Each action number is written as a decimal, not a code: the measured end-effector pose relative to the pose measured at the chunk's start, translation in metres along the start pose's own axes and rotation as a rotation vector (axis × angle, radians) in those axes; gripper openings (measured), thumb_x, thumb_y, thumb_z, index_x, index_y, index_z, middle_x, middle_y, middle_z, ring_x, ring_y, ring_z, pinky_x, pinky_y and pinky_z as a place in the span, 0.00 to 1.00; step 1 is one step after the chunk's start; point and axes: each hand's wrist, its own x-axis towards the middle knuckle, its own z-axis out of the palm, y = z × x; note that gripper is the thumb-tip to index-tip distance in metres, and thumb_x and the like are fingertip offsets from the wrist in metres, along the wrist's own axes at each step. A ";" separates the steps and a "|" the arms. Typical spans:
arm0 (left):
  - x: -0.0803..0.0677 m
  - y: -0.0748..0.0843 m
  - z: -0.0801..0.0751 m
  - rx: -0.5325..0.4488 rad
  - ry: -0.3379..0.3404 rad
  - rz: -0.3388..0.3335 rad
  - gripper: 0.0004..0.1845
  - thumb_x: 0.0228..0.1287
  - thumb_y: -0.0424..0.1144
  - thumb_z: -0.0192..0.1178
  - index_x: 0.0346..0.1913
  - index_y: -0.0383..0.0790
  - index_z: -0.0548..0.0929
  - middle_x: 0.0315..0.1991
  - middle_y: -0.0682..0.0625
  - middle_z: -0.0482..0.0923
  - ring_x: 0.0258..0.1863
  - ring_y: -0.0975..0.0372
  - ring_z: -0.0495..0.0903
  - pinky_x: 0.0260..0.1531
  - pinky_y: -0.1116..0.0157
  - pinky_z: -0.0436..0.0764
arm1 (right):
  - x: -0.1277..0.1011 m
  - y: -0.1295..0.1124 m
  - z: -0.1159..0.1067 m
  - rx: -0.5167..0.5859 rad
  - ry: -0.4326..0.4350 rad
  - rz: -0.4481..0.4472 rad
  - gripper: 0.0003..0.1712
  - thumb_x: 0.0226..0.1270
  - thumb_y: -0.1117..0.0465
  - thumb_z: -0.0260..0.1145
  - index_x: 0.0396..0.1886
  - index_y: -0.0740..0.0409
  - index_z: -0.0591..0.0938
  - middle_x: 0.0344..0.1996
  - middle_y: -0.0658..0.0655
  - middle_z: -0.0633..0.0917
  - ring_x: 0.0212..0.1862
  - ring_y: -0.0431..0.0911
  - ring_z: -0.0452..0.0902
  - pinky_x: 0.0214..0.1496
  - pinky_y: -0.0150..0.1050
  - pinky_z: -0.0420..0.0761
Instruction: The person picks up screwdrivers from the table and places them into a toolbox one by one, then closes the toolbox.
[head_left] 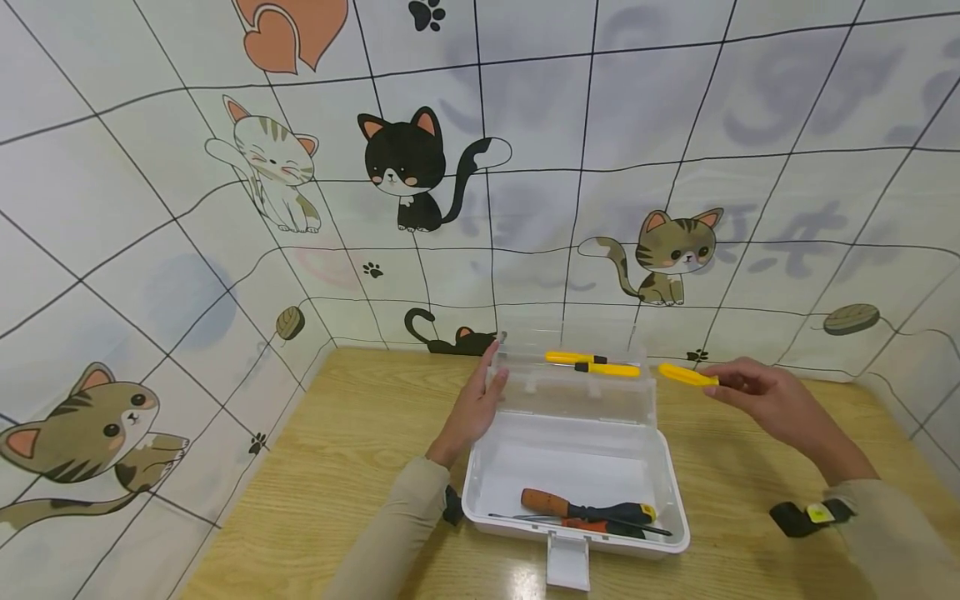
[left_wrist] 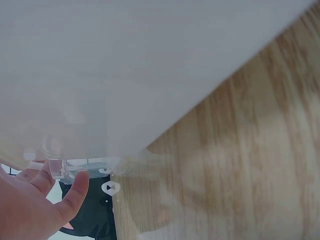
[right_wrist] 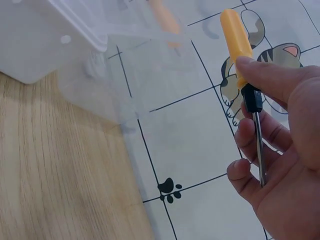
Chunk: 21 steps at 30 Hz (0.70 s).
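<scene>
A white toolbox (head_left: 510,462) stands with its translucent lid (head_left: 592,406) raised against the wall side. The lid's left edge is held by my left hand (head_left: 471,412), thumb and fingers on either side of it in the left wrist view. My right hand (head_left: 772,404), right of the lid, pinches a yellow-handled screwdriver (right_wrist: 234,32); its metal shaft points back toward the palm. Two yellow-handled tools (head_left: 615,370) lie in the lid. Inside the box's front are a brown-handled screwdriver (head_left: 543,502) and other tools with black and red handles, partly overlapping.
The box rests on a wood-grain table (head_left: 352,425). A front latch (head_left: 567,562) hangs down over the table. Behind and at the sides stands a wall covering (head_left: 540,208) with cats and grid lines, close to the lid's back.
</scene>
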 end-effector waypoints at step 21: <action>0.000 0.000 0.001 0.023 0.009 -0.015 0.34 0.77 0.62 0.41 0.80 0.62 0.47 0.79 0.49 0.51 0.48 0.48 0.84 0.58 0.44 0.74 | 0.025 -0.035 0.013 -0.009 -0.028 -0.017 0.13 0.68 0.58 0.69 0.49 0.56 0.83 0.36 0.54 0.82 0.33 0.42 0.73 0.31 0.32 0.76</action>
